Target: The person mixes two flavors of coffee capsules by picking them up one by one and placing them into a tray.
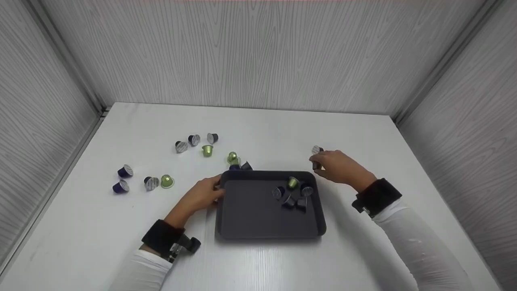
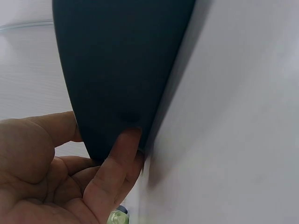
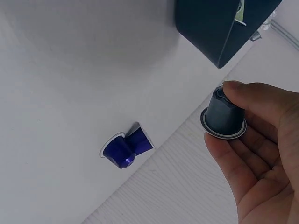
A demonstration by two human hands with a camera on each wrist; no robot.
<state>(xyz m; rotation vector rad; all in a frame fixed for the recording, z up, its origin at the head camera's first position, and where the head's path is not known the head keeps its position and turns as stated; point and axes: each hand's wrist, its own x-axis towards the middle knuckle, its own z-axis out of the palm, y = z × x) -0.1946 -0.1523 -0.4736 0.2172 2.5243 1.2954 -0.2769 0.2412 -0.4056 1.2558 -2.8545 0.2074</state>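
Note:
My left hand (image 1: 204, 193) grips the left edge of a dark grey tray (image 1: 250, 232); in the left wrist view, its fingers (image 2: 114, 172) press against the dark tray wall (image 2: 121, 60). Several coffee capsules lie in the tray's right half, among them a green capsule (image 1: 293, 183) and a dark capsule (image 1: 301, 204). Beyond the tray's upper right corner, my right hand (image 1: 341, 167) pinches a dark grey coffee capsule (image 3: 225, 114) between thumb and fingers. Close beyond that hand is a capsule with a silver lid (image 1: 317, 149), partly hidden. Two purple capsules (image 3: 119, 151) lie together in the right wrist view.
Against the tray's far edge sit a green capsule (image 1: 232, 157) and a dark capsule (image 1: 246, 165). More capsules are scattered to the left, including a green capsule (image 1: 167, 181) and a purple capsule (image 1: 121, 186). Wood-grain panels (image 1: 258, 56) enclose the white table (image 1: 266, 262).

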